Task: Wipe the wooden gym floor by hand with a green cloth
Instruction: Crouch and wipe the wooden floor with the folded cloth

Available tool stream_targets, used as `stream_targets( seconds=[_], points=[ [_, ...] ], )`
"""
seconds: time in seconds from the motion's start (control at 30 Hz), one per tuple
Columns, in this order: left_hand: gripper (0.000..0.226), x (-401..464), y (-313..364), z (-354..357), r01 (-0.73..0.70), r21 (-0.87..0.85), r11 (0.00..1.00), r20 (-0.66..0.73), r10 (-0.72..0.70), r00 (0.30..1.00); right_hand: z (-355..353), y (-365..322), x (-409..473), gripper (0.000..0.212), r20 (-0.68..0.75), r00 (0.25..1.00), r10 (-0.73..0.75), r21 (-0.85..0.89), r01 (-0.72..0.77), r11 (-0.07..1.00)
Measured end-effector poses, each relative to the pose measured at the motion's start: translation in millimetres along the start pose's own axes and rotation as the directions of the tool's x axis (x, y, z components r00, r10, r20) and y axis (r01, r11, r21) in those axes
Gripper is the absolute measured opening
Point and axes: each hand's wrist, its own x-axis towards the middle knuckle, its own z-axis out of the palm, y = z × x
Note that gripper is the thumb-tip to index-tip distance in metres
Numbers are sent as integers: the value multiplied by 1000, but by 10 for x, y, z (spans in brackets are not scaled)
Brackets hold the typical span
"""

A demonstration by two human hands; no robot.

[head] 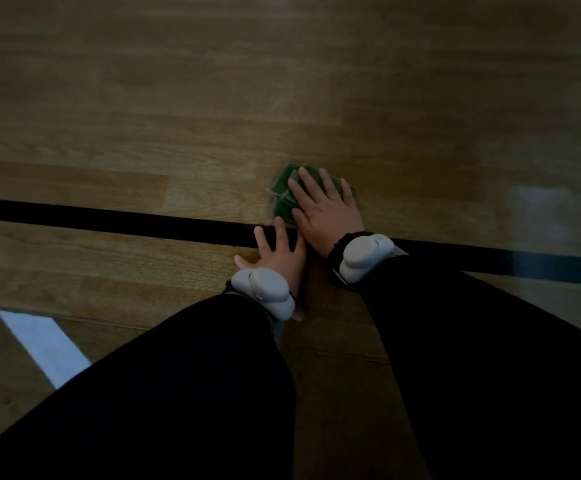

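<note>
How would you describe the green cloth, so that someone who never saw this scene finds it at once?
Follow the black line across the wooden floor to where the two hands meet. Just beyond it, the right hand presses flat on the folded green cloth. It is the only green thing here; the left hand rests on bare floor.

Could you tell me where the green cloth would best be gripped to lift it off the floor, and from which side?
Probably the far-left corner of the green cloth. It lies flat on the wooden floor beyond the black line, and the right hand presses flat over most of it, leaving that corner and left edge bare. Come from the left, where the left hand rests, and pinch the exposed edge.
</note>
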Motion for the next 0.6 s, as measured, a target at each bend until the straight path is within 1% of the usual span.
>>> stream_targets(
  seconds=[0.1,0.23,0.3,0.4,0.47,0.53,0.6],
  points=[
    [125,-23,-8,5,-7,58,998,16,6,1000,-16,59,-23,54,-7,1000,-7,17,7,1000],
    [126,-39,-20,16,-15,67,998,8,14,1000,-32,195,-81,54,-20,995,99,49,-98,994],
    [134,-41,-31,14,-17,93,996,8,16,1000,-81,370,-115,55,-21,985,172,54,-170,984],
    [139,-35,-41,-20,-34,94,995,43,30,999,-167,698,-212,55,1,949,314,103,-312,944],
    [140,-37,-39,-25,-38,107,994,50,33,998,-159,826,-304,55,2,924,382,103,-381,919],
    [140,-37,-38,-12,-39,117,992,38,35,999,-123,840,-354,55,-10,911,412,87,-409,908],
    [138,-38,-29,-15,-37,111,993,31,34,999,-104,789,-365,56,-6,915,403,72,-401,913]
  ],
)
